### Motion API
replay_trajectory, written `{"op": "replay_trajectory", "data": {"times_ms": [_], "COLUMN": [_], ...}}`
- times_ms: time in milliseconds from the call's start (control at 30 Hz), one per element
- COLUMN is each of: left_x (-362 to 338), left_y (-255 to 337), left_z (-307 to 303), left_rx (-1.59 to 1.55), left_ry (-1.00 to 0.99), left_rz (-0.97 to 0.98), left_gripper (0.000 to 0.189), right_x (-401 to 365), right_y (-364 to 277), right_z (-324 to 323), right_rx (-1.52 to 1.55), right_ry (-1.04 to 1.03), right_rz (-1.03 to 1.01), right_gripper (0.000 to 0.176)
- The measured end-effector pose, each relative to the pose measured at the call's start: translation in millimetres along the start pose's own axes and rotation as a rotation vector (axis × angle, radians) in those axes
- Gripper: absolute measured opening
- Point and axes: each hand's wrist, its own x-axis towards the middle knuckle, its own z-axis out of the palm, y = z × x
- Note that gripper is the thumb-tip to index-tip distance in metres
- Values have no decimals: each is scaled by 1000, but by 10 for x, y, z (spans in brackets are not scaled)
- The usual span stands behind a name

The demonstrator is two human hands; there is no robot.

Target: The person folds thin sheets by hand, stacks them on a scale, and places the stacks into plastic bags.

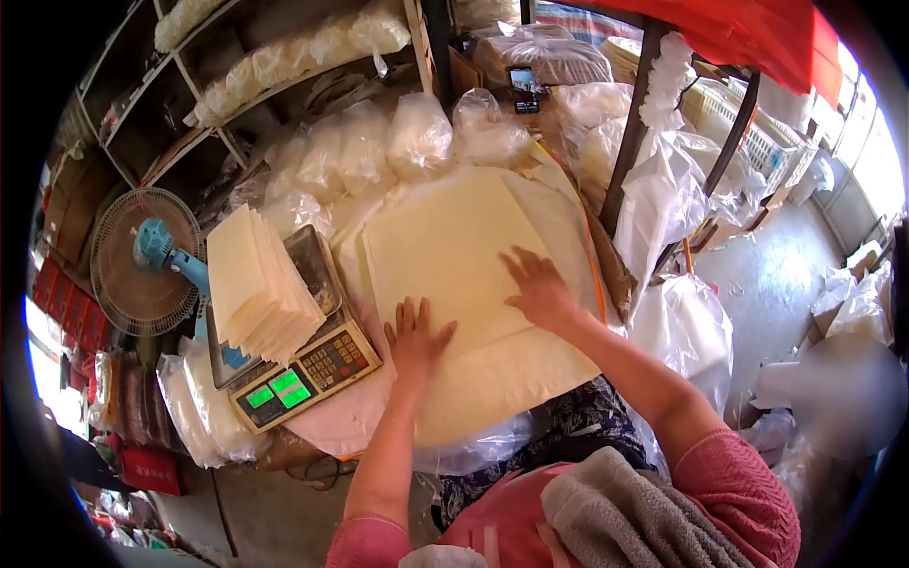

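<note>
Cream sheet [445, 256] lay mid-frame; I saw left hand [414, 343] spread at its lower-left corner, right hand [543, 290] splayed near its right edge, probably keeping it flat.

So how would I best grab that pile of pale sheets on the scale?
I'd squeeze the pile by its two long sides, coming from left and right. It sits tilted on the scale, and its near-end layers fan apart, so grabbing only there might leave some behind.

The fan [147, 260] stands left of the scale [308, 371], with 1 stack [256, 284] on it.
</note>
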Motion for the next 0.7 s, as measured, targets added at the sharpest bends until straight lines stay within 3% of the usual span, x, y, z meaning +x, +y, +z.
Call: {"op": "replay_trajectory", "data": {"times_ms": [100,200,300,400,433,500,533,600,633,700], "left_x": [-35,-62,-18,-308,-409,-629,-708,-684,-672,-484], "left_y": [-20,-18,-64,72,95,150,174,116,43,-101], "left_z": [74,78,-24,-154,-68,-50,-112,-340,-513,-1075], "left_rx": [-34,-24,-169,-849,-1098,-1419,-1576,-1490,-1435,-1317], "left_ry": [113,130,-20,395,335,74,-61,4,59,319], "left_rz": [50,77,-28,-191,-375,-412,-428,-240,-167,30], "left_gripper": [72,71,74,81,86,84,83,84,85,86], "right_x": [-173,-212,-229,-310,-387,-589,-692,-803,-797,-824], "right_y": [29,41,-75,-570,-656,-807,-822,-732,-671,-628], "right_z": [361,433,357,37,-12,-42,18,227,301,333], "right_rx": [-149,-143,-160,-119,-8,215,179,116,163,163], "right_ry": [-179,-124,-217,-509,-543,-614,-530,-364,-395,-343], "right_rz": [-89,-91,3,308,227,65,41,-43,12,-62], "right_gripper": [54,52,51,56,56,58,57,57,56,54]}}
